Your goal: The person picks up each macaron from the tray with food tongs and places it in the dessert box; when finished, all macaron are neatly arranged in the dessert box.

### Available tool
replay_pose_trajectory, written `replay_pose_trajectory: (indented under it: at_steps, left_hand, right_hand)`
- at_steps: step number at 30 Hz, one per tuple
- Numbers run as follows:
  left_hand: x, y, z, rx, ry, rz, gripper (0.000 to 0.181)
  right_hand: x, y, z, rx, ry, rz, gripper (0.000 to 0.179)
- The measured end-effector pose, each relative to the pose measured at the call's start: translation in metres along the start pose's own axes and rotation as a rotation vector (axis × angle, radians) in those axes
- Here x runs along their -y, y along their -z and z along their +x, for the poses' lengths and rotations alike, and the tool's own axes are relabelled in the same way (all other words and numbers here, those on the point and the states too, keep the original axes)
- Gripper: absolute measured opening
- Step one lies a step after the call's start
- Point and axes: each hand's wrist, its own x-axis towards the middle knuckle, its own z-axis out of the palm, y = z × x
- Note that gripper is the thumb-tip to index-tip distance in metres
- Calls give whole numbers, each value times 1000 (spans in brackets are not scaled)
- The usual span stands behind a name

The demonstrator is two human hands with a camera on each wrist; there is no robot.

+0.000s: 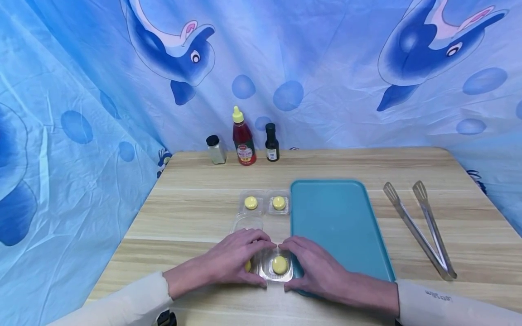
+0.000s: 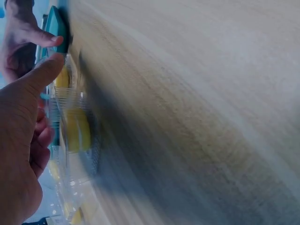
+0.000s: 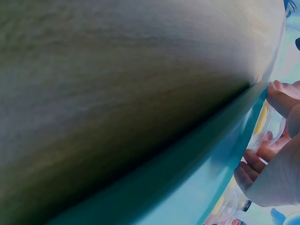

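Small clear plastic boxes, each with a round yellow cake, stand in two rows on the table. One front box (image 1: 277, 277) with its yellow cake (image 1: 279, 265) lies between both hands. My left hand (image 1: 238, 256) arches over the neighbouring box, whose cake (image 1: 247, 266) is partly hidden; its thumb and fingers point to the front box. From the other side my right hand (image 1: 316, 267) reaches over the teal tray's (image 1: 334, 222) left edge, thumb near the box's front corner and fingers near its back. Firm contact with the box cannot be told.
Two more boxed cakes (image 1: 250, 203) (image 1: 279, 203) stand behind. Metal tongs (image 1: 424, 237) lie spread right of the tray. At the table's back are a black-capped shaker (image 1: 216, 151), a red sauce bottle (image 1: 244, 142) and a dark bottle (image 1: 272, 144).
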Motion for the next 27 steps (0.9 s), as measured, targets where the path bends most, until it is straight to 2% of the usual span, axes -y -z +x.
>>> replay_pose_trajectory:
  at_steps: [8, 13, 18, 22, 27]
  left_hand:
    - [-3, 4, 2, 8, -22, 69, 88]
    - [1, 8, 4, -9, -37, 69, 93]
    - [13, 23, 7, -75, -47, 36, 84]
    - [27, 39, 8, -156, 3, -20, 74]
    - [46, 53, 4, -198, 93, -121, 79]
  right_hand:
    - [3, 5, 1, 62, -47, 34, 88]
    - [4, 13, 9, 96, -63, 101, 94]
    - [1, 26, 24, 67, -79, 131, 95]
    - [-2, 34, 39, 29, -81, 155, 94]
    - [-5, 34, 54, 0, -63, 163, 91]
